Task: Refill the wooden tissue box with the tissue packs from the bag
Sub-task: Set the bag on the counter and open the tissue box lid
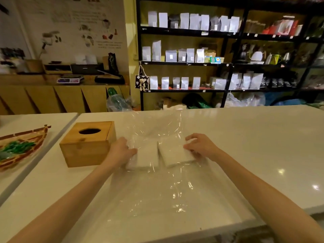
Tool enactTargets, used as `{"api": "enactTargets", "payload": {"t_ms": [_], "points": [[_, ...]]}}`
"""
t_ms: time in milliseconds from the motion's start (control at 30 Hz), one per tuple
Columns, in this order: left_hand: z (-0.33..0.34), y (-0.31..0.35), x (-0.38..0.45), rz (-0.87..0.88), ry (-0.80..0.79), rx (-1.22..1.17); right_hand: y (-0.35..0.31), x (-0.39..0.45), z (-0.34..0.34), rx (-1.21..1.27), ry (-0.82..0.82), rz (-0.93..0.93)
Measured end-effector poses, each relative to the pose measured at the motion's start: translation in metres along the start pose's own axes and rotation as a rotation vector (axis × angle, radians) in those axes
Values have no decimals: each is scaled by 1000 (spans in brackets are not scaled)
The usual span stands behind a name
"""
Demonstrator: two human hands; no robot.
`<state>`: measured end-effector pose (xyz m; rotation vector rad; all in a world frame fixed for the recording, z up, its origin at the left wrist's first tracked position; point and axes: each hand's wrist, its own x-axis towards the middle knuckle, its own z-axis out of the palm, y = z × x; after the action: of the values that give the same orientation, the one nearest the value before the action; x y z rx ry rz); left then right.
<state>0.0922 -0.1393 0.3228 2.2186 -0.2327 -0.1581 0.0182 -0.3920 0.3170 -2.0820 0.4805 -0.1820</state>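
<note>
A wooden tissue box (87,146) with an oval slot in its closed lid stands on the white counter, left of centre. Just right of it lies a clear plastic bag (157,130) holding two white tissue packs side by side. My left hand (121,151) grips the left pack (148,156) through the plastic at its left edge. My right hand (199,146) pinches the right edge of the right pack (175,153). The bag's loose film spreads toward me over the counter.
A boat-shaped woven tray (21,149) with green items sits on a separate counter at far left. The white counter (254,141) stretches to the right. Black shelves (228,64) of pouches and a wooden sideboard stand beyond it.
</note>
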Motion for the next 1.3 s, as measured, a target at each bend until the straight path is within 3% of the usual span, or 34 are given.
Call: {"api": "enactTargets", "payload": {"t_ms": [167, 400, 533, 700, 833, 1067, 1167, 1233, 1300], "points": [[8, 3, 11, 39, -36, 343, 5, 19, 10, -57, 57, -69], [14, -5, 11, 229, 3, 757, 9, 24, 17, -147, 167, -123], [16, -15, 18, 373, 82, 812, 17, 17, 23, -334, 236, -245], [12, -20, 16, 407, -67, 668, 14, 14, 29, -546, 239, -285], [6, -19, 6, 289, -282, 564, 10, 15, 27, -546, 230, -254], [19, -21, 5, 178, -277, 524, -1, 13, 36, -684, 262, -177], [8, -16, -6, 354, -254, 456, -18, 7, 38, -782, 342, -234], [-12, -7, -19, 543, -224, 394, -40, 1, 45, -757, 378, -393], [-39, 3, -29, 605, -205, 286, -68, -8, 59, -621, 326, -555]]}}
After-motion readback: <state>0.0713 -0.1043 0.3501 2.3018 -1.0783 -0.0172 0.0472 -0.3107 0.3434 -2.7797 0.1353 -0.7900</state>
